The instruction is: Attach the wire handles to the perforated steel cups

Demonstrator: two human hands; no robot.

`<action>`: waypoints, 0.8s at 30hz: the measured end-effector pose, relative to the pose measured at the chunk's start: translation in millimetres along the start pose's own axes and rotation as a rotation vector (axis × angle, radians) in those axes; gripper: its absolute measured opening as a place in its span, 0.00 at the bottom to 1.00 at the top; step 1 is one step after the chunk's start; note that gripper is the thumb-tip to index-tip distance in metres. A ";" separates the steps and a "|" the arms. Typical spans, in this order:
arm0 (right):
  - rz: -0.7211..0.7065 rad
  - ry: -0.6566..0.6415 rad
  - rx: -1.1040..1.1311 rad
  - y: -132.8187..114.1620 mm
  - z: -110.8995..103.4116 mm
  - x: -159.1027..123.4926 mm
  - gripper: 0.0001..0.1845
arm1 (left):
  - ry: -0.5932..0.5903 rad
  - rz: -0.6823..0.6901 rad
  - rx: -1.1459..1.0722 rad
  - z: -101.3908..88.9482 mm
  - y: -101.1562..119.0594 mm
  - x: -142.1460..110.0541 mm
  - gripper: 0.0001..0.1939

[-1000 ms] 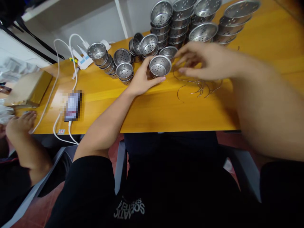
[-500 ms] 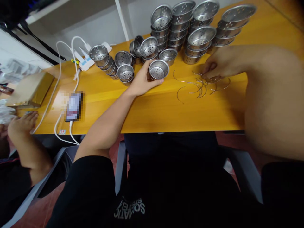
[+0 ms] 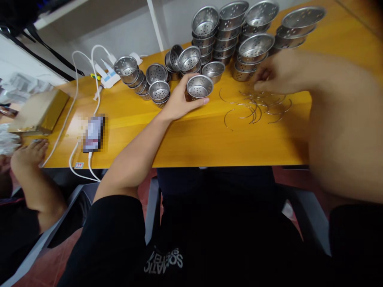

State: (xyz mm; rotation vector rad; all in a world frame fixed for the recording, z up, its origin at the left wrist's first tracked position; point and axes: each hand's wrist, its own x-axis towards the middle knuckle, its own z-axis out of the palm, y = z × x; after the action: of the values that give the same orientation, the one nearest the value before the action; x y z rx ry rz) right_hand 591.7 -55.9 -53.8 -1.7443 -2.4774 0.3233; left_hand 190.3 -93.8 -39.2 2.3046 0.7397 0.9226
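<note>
My left hand (image 3: 179, 97) is wrapped round a small perforated metal cup (image 3: 200, 87), its open mouth facing up. Over a scatter of thin curved wires (image 3: 254, 109) on the table, my right hand (image 3: 271, 75) has its fingers pinched together. Whatever lies between those fingertips is too small and blurred to make out. Just behind the held cup stands a single perforated cup (image 3: 213, 71). Close to my right hand rises a stack of the same cups (image 3: 254, 50).
More cup stacks (image 3: 206, 24) line the table's back, and shorter ones (image 3: 158, 91) stand left of my left hand. A phone (image 3: 94, 133) lies on the left with white cables and a power strip (image 3: 110, 77). Another person's hand (image 3: 30, 153) rests beside a cardboard box (image 3: 42, 111).
My right hand has lifted slightly off the wires with its fingers drawn together. Some wires beneath it have shifted. My left hand still grips the cup in nearly the same place.
</note>
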 end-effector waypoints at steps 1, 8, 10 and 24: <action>-0.034 0.065 0.018 -5.2 -1.3 -2.3 0.24 | 0.005 -0.002 0.001 -0.2 1.2 0.4 0.48; -0.233 0.446 0.224 -105.9 -40.7 -48.2 0.22 | -0.001 -0.026 0.030 -2.0 6.9 -0.7 0.49; -0.242 0.469 0.302 -119.4 -39.2 -49.3 0.23 | 0.025 -0.022 0.047 -1.9 3.8 -1.6 0.49; -0.256 0.386 0.479 -133.4 -14.4 -32.8 0.27 | 0.096 0.020 0.049 -3.1 -13.4 4.6 0.49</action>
State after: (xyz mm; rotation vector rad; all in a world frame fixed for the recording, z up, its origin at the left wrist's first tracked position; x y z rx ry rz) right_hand 483.2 -128.2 -8.1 -1.1605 -2.0906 0.4589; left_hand 187.1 -80.6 -44.0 2.3277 0.7887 1.0413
